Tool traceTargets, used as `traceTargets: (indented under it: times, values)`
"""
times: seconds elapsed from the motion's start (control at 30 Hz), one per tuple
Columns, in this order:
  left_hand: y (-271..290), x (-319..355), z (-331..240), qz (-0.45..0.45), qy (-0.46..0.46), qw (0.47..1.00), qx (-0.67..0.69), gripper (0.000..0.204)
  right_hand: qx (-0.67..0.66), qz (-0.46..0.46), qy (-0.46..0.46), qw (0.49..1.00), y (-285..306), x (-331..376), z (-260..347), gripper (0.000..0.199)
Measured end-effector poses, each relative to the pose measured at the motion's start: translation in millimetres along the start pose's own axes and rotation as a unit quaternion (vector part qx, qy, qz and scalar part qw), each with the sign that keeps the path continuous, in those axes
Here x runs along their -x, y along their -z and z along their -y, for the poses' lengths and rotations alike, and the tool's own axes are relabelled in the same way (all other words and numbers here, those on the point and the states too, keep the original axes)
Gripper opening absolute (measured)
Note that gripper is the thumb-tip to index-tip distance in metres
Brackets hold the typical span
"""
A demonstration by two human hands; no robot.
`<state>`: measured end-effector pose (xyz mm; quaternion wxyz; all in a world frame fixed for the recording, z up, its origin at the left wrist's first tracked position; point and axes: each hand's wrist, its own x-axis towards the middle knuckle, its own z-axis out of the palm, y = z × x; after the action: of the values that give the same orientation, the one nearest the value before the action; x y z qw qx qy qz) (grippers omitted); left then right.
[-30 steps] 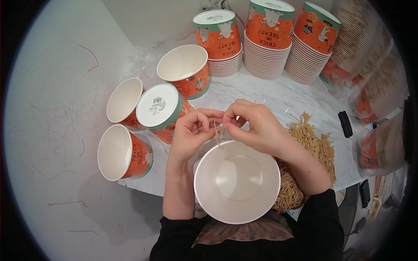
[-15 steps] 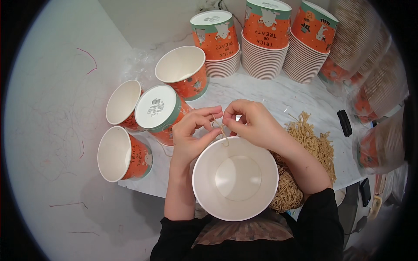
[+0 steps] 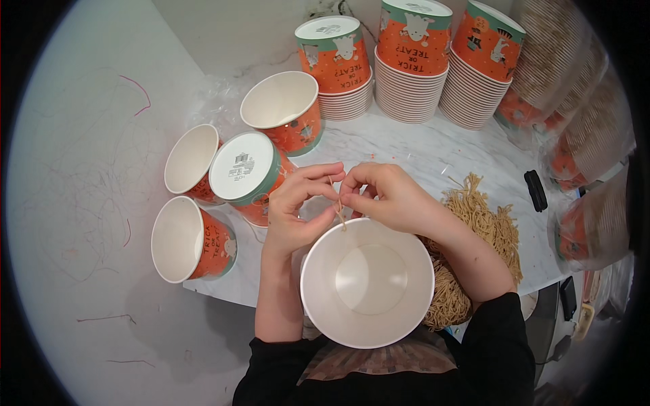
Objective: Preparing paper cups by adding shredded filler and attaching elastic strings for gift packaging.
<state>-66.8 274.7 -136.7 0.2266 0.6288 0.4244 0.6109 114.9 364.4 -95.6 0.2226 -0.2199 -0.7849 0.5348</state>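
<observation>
A paper bucket [image 3: 369,331] with a white inside rests against my front, its mouth facing up toward me. At its far rim a tan string [image 3: 340,211] hangs over the edge into the bucket. My left hand [image 3: 301,203] pinches the string, its fingers curved and thumb near the rim. On the other side my right hand [image 3: 379,193] has thumb and forefinger closed on the same string, close to the left fingertips. The fingertips partly hide the string between them. Under my right forearm lies a bundle of tan strings [image 3: 477,216].
Several orange and green buckets stand at the left, one bucket [image 3: 244,166] upside down. Upside-down bucket stacks [image 3: 412,88] line the back. Bagged stacks [image 3: 582,149] fill the right side. A small black object [image 3: 535,191] lies on the marble table [image 3: 406,145].
Both hands have shifted slightly left, still pinching the string. The bucket has dropped a little toward me, and its rim now sits slightly lower.
</observation>
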Motion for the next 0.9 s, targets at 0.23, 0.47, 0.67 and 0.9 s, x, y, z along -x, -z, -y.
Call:
traceTargets:
  times: [0.23, 0.47, 0.67, 0.9]
  values:
    - [2.2, -2.1, -0.1, 0.012, -0.035, 0.999, -0.033, 0.02, 0.001, 0.0, -0.008, 1.0, -0.1, 0.2, -1.7, 0.015]
    - [9.5, 1.3, 3.8, 0.028, -0.023, 0.999, -0.031, 0.02, 0.04, 0.019, 0.007, 0.999, 1.6, 0.6, -1.4, 0.013]
    - [7.4, 2.7, 3.6, 0.001, -0.019, 1.0, 0.006, 0.015, 0.054, 0.004, 0.047, 0.997, 0.1, 1.5, 2.0, 0.012]
    - [7.0, 7.9, 6.9, 0.046, 0.119, 0.971, 0.202, 0.01, 0.054, -0.002, 0.1, 0.994, -1.5, 4.1, 9.7, 0.009]
